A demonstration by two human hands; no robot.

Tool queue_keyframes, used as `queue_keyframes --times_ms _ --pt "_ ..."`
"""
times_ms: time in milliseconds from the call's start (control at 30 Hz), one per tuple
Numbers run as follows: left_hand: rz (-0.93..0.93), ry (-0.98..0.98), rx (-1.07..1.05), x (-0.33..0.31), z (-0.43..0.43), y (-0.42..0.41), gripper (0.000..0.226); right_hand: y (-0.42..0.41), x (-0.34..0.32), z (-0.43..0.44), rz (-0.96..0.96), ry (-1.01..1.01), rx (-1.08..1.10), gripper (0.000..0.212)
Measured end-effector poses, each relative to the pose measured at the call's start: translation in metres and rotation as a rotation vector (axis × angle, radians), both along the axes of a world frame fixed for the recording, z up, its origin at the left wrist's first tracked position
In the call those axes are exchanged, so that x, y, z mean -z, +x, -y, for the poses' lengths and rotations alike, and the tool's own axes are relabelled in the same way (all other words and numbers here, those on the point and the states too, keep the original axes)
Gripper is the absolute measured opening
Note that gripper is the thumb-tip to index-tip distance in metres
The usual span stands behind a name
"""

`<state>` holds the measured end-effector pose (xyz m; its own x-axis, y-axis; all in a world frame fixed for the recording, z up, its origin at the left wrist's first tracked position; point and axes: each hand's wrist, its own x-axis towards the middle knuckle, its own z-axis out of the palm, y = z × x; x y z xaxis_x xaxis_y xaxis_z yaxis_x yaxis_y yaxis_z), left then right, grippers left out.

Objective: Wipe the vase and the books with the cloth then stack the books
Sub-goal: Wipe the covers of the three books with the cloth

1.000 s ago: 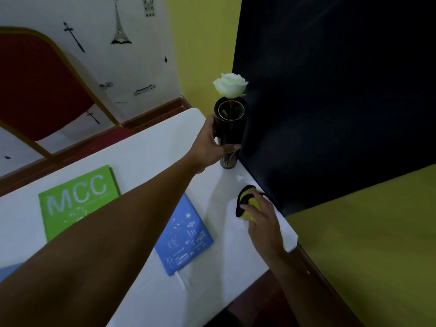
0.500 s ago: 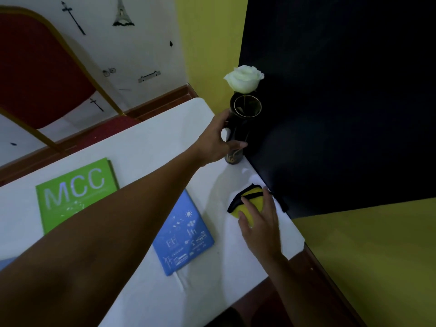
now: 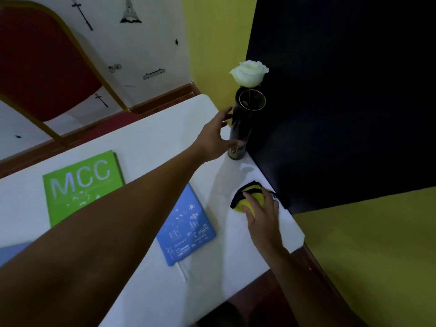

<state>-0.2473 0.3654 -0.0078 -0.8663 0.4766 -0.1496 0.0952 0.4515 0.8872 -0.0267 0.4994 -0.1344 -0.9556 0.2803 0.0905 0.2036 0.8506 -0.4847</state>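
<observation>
The left hand (image 3: 215,138) has let go of the vase (image 3: 245,123) at upper centre; its fingers now spread beside it. At centre right the right hand (image 3: 262,213) presses spread fingers onto the yellow cloth (image 3: 246,197) on the tabletop (image 3: 146,138). Wiping likely comes next; the green book (image 3: 80,185) and blue book (image 3: 186,227) lie unstacked.

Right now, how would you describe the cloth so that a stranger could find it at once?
Look at the white table, at its edge beside the black panel. Nearer than the dark vase with the white rose, the cloth lies bunched under the right hand. It is the only yellow, soft thing there, with a black border; the books are flat.
</observation>
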Motion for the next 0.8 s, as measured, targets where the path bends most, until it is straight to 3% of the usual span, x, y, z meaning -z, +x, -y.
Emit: queue_keyframes --times_ms 200,400,533,667,800 --pt "-0.056 -0.220 -0.098 0.022 0.061 0.045 0.070 -0.002 -0.016 0.014 0.028 -0.233 -0.004 0.043" --pt "-0.085 -0.266 -0.380 0.061 0.144 0.137 0.051 -0.016 -0.049 0.068 -0.016 -0.471 0.021 0.046" --pt "-0.163 -0.270 -0.423 0.085 0.185 0.207 0.080 -0.046 -0.055 0.107 -0.014 -0.468 -0.015 0.044" --pt "-0.086 -0.272 -0.330 0.101 0.203 0.259 0.116 -0.086 -0.046 0.139 0.006 -0.355 -0.145 0.045" --pt "-0.067 -0.327 -0.247 0.123 0.197 0.273 0.116 -0.112 -0.031 0.167 0.086 -0.267 -0.351 0.043"
